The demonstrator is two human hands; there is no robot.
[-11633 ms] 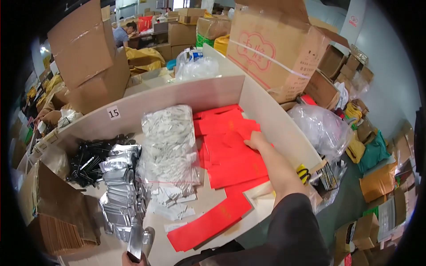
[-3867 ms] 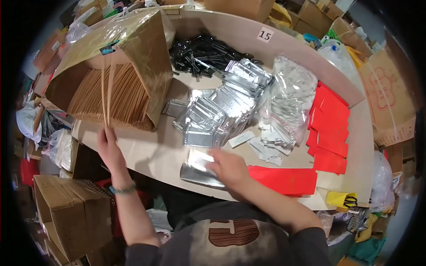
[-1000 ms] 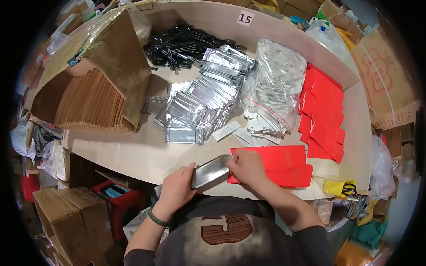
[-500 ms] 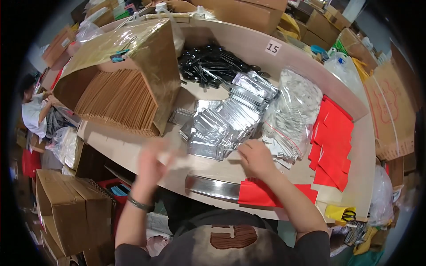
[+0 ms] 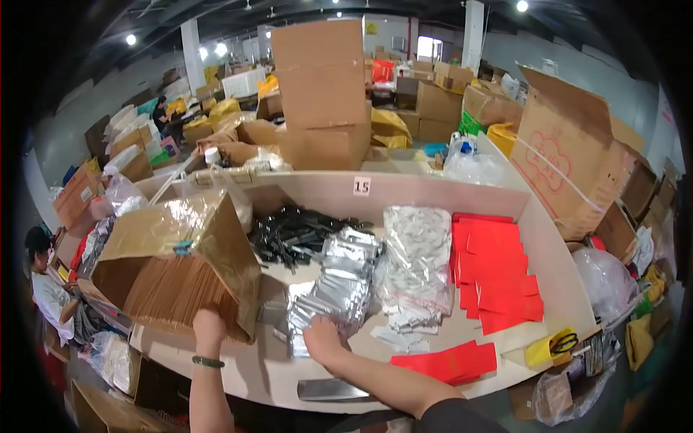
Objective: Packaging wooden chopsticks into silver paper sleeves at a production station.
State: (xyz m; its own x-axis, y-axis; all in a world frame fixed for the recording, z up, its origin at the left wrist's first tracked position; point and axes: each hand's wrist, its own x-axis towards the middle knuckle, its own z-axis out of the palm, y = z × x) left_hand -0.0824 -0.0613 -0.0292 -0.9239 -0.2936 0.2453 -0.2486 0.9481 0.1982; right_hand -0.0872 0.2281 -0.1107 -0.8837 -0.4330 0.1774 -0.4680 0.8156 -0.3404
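Fingers of our right hand (image 5: 323,339) curl down onto the near edge of the silver foil pouches (image 5: 332,289) heaped mid-table, apparently picking one; our left hand (image 5: 209,325) reaches into the tipped carton of brown envelopes (image 5: 173,292) at left, its grip hidden. Next we need one piece separated cleanly from each.

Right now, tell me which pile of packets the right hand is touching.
The silver foil pile in the middle; the right hand rests on its near edge, not the clear-bag or red piles.
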